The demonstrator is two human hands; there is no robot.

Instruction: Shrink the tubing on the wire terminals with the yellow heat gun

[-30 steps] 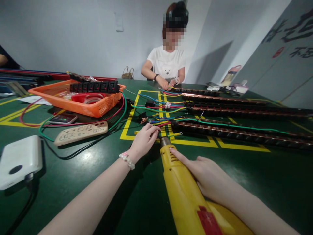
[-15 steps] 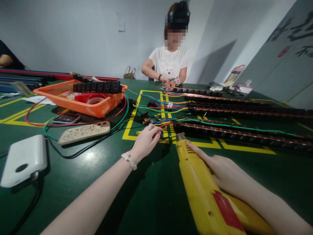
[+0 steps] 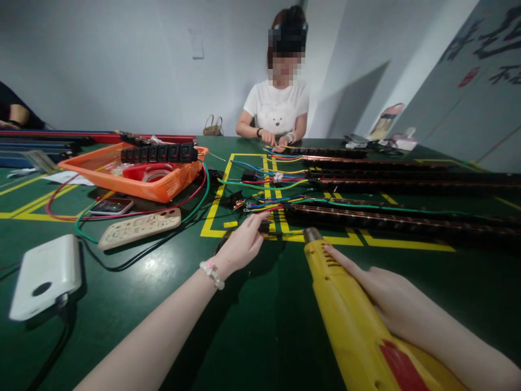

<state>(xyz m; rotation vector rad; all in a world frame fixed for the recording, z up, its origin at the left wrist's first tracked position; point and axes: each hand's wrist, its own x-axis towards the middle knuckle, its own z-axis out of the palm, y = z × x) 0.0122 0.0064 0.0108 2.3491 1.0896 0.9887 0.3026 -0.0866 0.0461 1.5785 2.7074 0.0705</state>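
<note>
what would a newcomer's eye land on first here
Probably the big yellow heat gun in the right hand, at the lower right. Next, the bright orange basket toward the left of the green table, and the person in white at its far side.

I find the heat gun [image 3: 345, 317] cut off by the bottom edge; its body hides most fingers of the right hand [image 3: 388, 296] from me. I cannot verify what the left hand [image 3: 243, 245] covers. The nearest black strip [image 3: 391, 220] and wall lettering [image 3: 486, 51] exceed the right edge. What the co-worker [image 3: 278, 111] handles is too small to identify.
</note>
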